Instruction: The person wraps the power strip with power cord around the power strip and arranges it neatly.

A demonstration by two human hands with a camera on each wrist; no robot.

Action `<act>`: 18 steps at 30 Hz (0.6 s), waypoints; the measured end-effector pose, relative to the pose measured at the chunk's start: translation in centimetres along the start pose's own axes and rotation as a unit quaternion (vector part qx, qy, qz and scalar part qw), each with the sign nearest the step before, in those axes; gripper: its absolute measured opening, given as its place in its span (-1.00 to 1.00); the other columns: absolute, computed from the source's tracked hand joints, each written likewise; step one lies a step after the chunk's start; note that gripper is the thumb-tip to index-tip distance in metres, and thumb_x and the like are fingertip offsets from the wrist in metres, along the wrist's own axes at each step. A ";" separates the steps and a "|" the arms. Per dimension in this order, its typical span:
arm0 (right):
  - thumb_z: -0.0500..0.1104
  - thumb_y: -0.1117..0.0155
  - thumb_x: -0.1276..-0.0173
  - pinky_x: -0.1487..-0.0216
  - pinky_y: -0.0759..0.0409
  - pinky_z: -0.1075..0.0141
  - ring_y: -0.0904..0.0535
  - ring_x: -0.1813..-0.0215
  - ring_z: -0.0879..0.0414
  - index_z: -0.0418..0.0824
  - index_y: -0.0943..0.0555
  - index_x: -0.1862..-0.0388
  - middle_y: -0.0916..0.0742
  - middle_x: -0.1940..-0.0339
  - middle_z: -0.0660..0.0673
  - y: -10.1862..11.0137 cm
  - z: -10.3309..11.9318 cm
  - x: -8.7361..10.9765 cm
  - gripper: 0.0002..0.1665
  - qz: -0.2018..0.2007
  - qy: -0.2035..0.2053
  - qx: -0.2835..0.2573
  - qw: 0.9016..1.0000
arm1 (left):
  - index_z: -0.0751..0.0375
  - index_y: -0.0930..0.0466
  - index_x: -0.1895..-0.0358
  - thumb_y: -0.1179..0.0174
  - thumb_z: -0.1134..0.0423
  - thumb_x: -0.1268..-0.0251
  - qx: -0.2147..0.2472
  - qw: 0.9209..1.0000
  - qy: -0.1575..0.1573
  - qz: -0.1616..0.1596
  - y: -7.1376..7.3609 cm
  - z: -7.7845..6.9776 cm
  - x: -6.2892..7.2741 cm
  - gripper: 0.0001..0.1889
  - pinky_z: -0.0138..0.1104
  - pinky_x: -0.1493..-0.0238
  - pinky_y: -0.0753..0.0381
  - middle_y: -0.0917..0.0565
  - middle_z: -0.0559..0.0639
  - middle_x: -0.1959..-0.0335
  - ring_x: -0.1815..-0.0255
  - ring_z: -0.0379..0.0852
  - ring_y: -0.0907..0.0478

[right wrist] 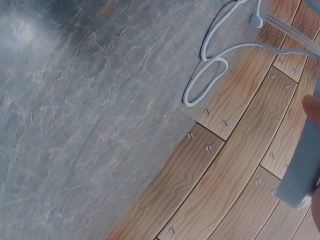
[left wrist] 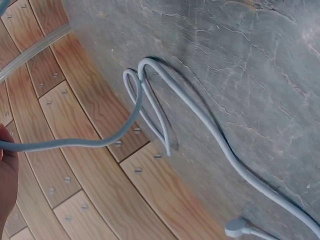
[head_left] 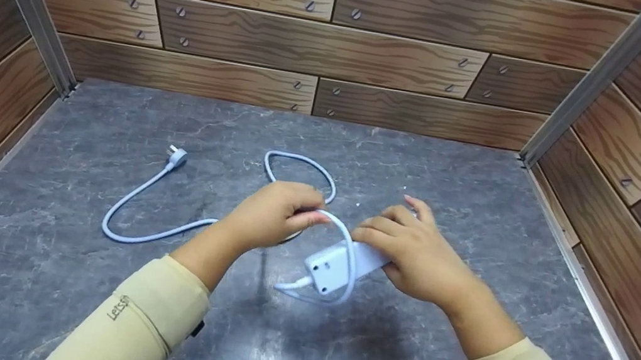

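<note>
In the head view, my left hand (head_left: 271, 214) pinches the pale power cord (head_left: 124, 238) between thumb and fingers, above the tabletop. My right hand (head_left: 420, 255) grips a white power strip (head_left: 327, 268), tilted, with its corded end towards the left. From that end the cord loops up in front of the strip to the left hand. Past the left hand it drops to a loop on the table and runs left to the plug (head_left: 177, 157), whose prongs show. The right wrist view catches the strip's far end (right wrist: 299, 167) beside part of the right hand; much of its face is hidden.
The grey marbled tabletop (head_left: 197, 327) is bordered by wood-patterned panels (head_left: 240, 35) at the back and sides. Metal posts (head_left: 596, 75) stand at the back corners. A metal strip (head_left: 607, 343) runs along the right edge.
</note>
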State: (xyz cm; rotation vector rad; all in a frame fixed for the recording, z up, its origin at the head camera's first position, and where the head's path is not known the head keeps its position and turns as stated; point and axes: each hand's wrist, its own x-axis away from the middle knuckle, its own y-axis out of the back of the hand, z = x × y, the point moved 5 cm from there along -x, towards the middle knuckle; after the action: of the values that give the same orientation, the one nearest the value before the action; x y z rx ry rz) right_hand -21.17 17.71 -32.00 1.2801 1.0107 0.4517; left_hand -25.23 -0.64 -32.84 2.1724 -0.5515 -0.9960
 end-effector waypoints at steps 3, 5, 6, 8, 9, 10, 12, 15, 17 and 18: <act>-0.35 -0.41 0.20 -0.19 -0.13 -0.12 -0.46 0.03 0.08 0.05 -0.54 0.01 -0.64 0.07 0.10 -0.1 -0.1 0.0 -0.32 -0.004 -0.017 -0.031 0.999 | 0.11 -0.41 0.56 -0.14 0.12 -0.23 0.032 0.999 0.021 -0.010 -0.2 0.7 0.0 -0.75 -0.38 0.47 -0.29 -0.33 -0.18 0.61 0.54 -0.25 -0.25; -0.28 -0.44 0.15 -0.14 -0.20 -0.05 -0.46 0.04 0.09 0.04 -0.54 0.01 -0.65 0.08 0.10 -0.2 -0.2 0.0 -0.37 -0.008 -0.030 -0.061 0.998 | 0.11 -0.44 0.52 -0.10 0.14 -0.27 0.044 0.998 0.036 -0.016 -0.4 1.1 0.0 -0.78 -0.37 0.44 -0.32 -0.35 -0.17 0.59 0.52 -0.25 -0.28; -0.24 -0.45 0.13 -0.11 -0.24 -0.01 -0.47 0.05 0.09 0.02 -0.53 0.01 -0.65 0.09 0.10 -0.2 -0.2 -0.1 -0.39 -0.009 -0.036 -0.074 0.997 | 0.12 -0.44 0.51 -0.08 0.16 -0.29 0.051 0.998 0.044 -0.019 -0.6 1.4 0.0 -0.78 -0.37 0.43 -0.33 -0.36 -0.17 0.58 0.51 -0.25 -0.30; -0.20 -0.46 0.10 -0.03 -0.29 0.06 -0.47 0.07 0.11 -0.02 -0.53 0.02 -0.64 0.10 0.09 -0.2 -0.3 -0.1 -0.42 -0.013 -0.048 -0.104 0.993 | 0.13 -0.46 0.45 -0.01 0.17 -0.34 0.059 0.996 0.056 -0.024 -1.0 1.8 0.1 -0.80 -0.35 0.38 -0.37 -0.41 -0.16 0.55 0.46 -0.24 -0.35; -0.18 -0.46 0.08 0.00 -0.31 0.09 -0.47 0.09 0.12 -0.03 -0.53 0.01 -0.64 0.10 0.09 -0.2 -0.3 -0.1 -0.43 -0.013 -0.056 -0.116 0.992 | 0.14 -0.47 0.41 0.01 0.19 -0.36 0.065 0.996 0.061 -0.028 -1.2 2.1 0.2 -0.81 -0.34 0.35 -0.38 -0.43 -0.14 0.54 0.45 -0.24 -0.37; -0.19 -0.46 0.07 0.03 -0.33 0.10 -0.47 0.10 0.12 -0.05 -0.53 0.00 -0.64 0.11 0.08 -0.2 -0.3 -0.2 -0.43 -0.014 -0.063 -0.128 0.990 | 0.16 -0.47 0.37 0.03 0.21 -0.37 0.069 0.995 0.066 -0.034 -1.4 2.3 0.3 -0.83 -0.33 0.35 -0.39 -0.45 -0.12 0.53 0.44 -0.22 -0.39; -0.19 -0.46 0.05 0.07 -0.39 0.14 -0.48 0.10 0.12 -0.09 -0.52 -0.02 -0.64 0.10 0.05 -0.1 -0.2 -0.3 -0.42 -0.017 -0.079 -0.147 0.986 | 0.17 -0.48 0.25 0.07 0.24 -0.39 0.083 0.992 0.082 -0.046 -1.8 2.7 0.5 -0.85 -0.30 0.34 -0.43 -0.50 -0.08 0.50 0.43 -0.19 -0.43; -0.21 -0.45 0.01 0.08 -0.45 0.16 -0.48 0.09 0.11 -0.13 -0.50 -0.06 -0.63 0.06 0.01 0.1 0.0 -0.6 -0.41 -0.021 -0.107 -0.171 0.979 | 0.17 -0.44 0.06 0.09 0.27 -0.40 0.089 0.987 0.116 -0.062 -2.3 3.3 1.0 -0.83 -0.27 0.30 -0.46 -0.56 -0.02 0.44 0.40 -0.15 -0.47; -0.20 -0.44 -0.01 0.09 -0.49 0.16 -0.48 0.07 0.09 -0.16 -0.48 -0.09 -0.62 0.03 -0.02 0.2 0.2 -0.8 -0.39 -0.025 -0.123 -0.178 0.976 | 0.19 -0.39 -0.02 0.08 0.34 -0.35 0.108 0.982 0.141 -0.064 -2.9 3.6 1.1 -0.78 -0.26 0.22 -0.49 -0.60 0.01 0.33 0.31 -0.12 -0.51; -0.20 -0.44 -0.02 0.09 -0.49 0.15 -0.49 0.07 0.08 -0.17 -0.47 -0.10 -0.62 0.02 -0.03 0.2 0.3 -0.9 -0.38 -0.027 -0.130 -0.179 0.975 | 0.22 -0.37 -0.05 0.07 0.37 -0.32 0.116 0.980 0.147 -0.063 -3.2 3.7 1.1 -0.75 -0.25 0.15 -0.49 -0.60 0.04 0.27 0.24 -0.10 -0.52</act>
State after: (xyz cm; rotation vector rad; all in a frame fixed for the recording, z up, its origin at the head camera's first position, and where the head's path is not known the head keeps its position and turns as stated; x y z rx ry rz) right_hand -21.35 16.88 -31.44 0.9561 0.7039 0.3908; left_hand -27.10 -0.63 -37.45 2.5319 -0.4100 -0.6816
